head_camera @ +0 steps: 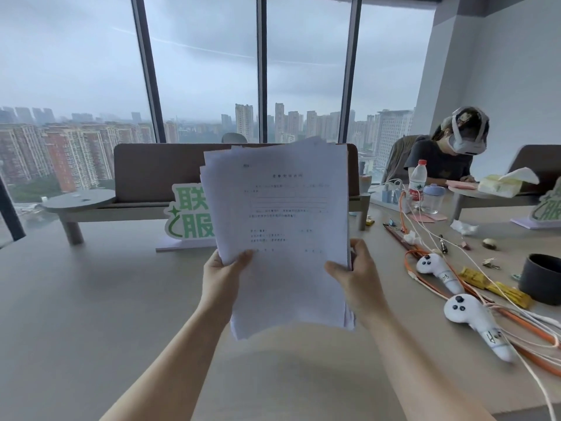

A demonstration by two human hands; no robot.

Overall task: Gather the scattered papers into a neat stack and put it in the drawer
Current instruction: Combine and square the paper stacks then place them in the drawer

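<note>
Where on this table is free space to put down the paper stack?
Bare table lies left of the left hand, in front of the green sign, and beneath the papers. Right of the right hand it is crowded: white controllers, orange cables, black cup.

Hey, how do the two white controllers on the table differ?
The nearer controller looks bigger and lies closer to the table's front edge; the farther controller looks smaller and sits nearer the dark cup. Their handwritten labels differ. Both are white, with dark buttons, lying among cables.
</note>
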